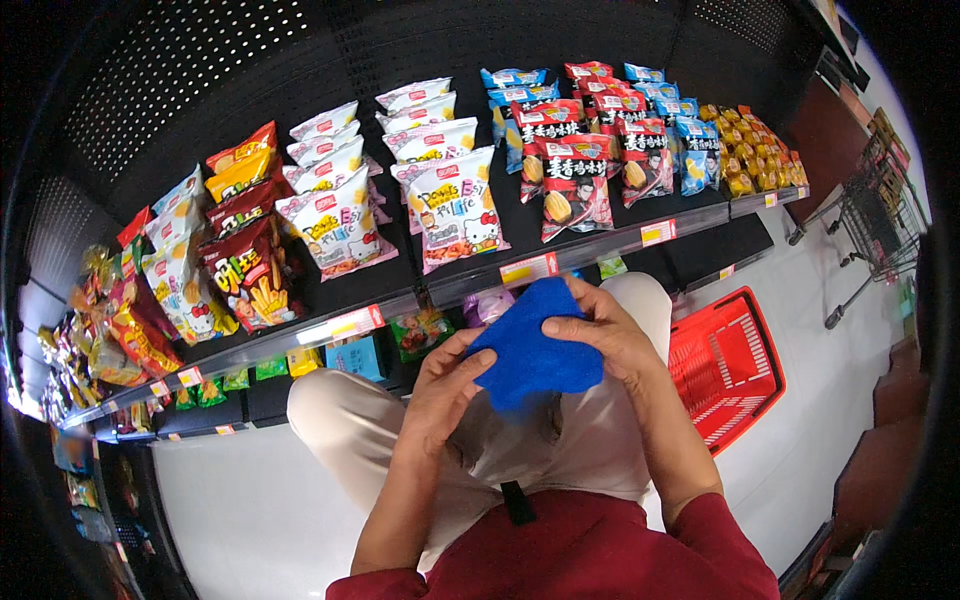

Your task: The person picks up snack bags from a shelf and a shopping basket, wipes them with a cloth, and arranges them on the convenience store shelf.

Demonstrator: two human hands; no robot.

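A blue cloth (536,345) is stretched between my two hands above my lap. My left hand (450,379) pinches its left edge between thumb and fingers. On the other side, my right hand (611,330) grips the upper right part, its thumb lying on top of the fabric. The cloth looks folded, and its lower edge hangs loose and slightly blurred. Beyond it runs a black store shelf (480,266) with snack bags in rows. White snack bags (454,206) and red-and-black snack bags (577,187) stand closest to the cloth.
A red plastic shopping basket (724,367) sits on the floor at my right. Farther right is a metal shopping cart (877,210). Price tags (529,268) line the shelf edge. Small packets (270,367) lie on the lower shelf. Brown snack bags (251,274) stand at left.
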